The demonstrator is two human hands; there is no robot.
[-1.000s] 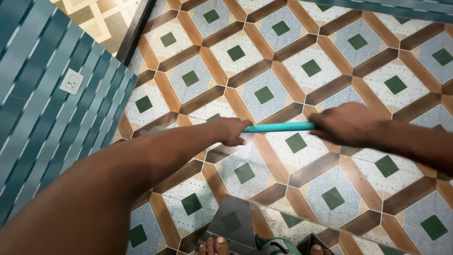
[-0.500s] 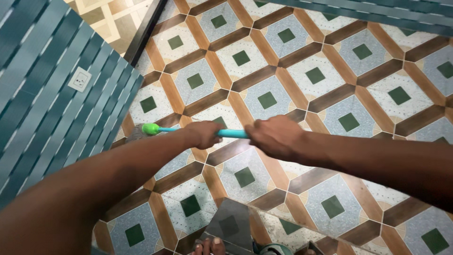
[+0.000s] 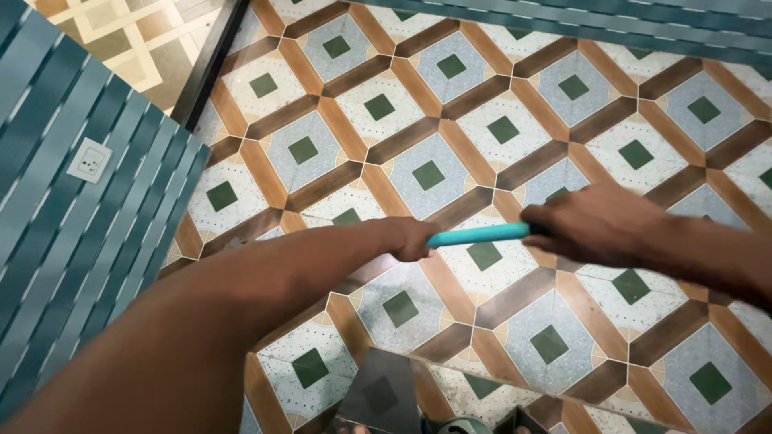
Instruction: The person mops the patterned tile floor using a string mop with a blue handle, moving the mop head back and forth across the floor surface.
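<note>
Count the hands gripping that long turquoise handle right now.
2: the left hand grips the turquoise handle at its left end, the right hand at its right end. The handle's ends are hidden.

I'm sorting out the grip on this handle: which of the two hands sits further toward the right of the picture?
The right hand, closed on the turquoise handle at its right end; the left hand grips the other end.

smooth plastic handle (image 3: 478, 235), glossy tiled floor (image 3: 450, 104)

patterned tile floor (image 3: 450, 112), diamond tiles with green square centres and brown bands, glossy, teal slatted wall (image 3: 72, 241) beside it
</note>
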